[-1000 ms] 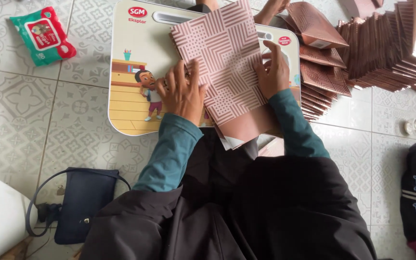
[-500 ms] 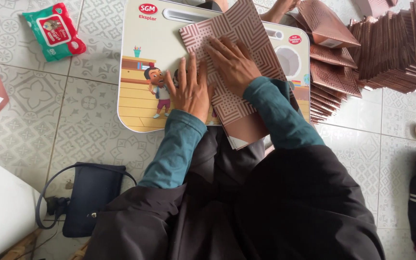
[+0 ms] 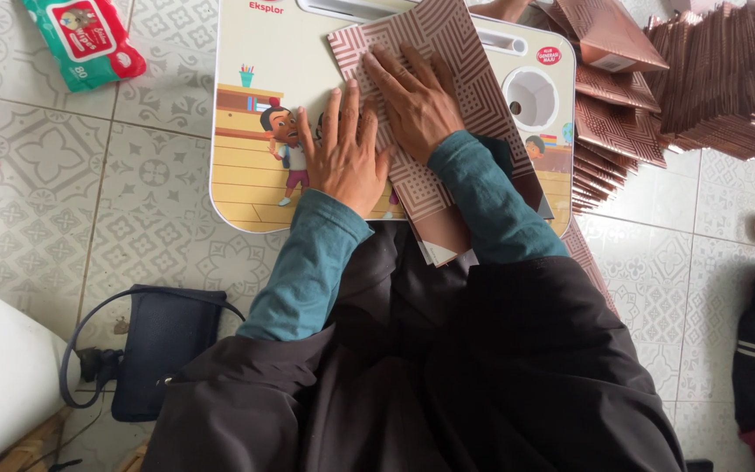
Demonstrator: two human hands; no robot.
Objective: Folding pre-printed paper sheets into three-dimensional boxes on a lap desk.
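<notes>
While both hands lay flat on the work, we recorded the left hand with its fingers spread apart, pressing palm-down across the left edge of the patterned paper bag. The right hand rested on top of the same bag, just beyond and to the right of the left fingers, its own fingers extended and slightly apart, flat on the paper and clamped on nothing. The bag lay flattened and tilted on the lap desk, a pale bench with a cartoon picture and a round cup recess to the right of the right-hand fingers. The bag's plain brown end overhung the near edge of the bench, behind both wrists. Well to the right of the fingers, we observed a stack of folded copper-coloured bags fanned out on the tiled floor. Far to the left of the left fingers lay a green wet-wipe pack. Near the left elbow, a dark blue pouch with a strap rested on the floor.
</notes>
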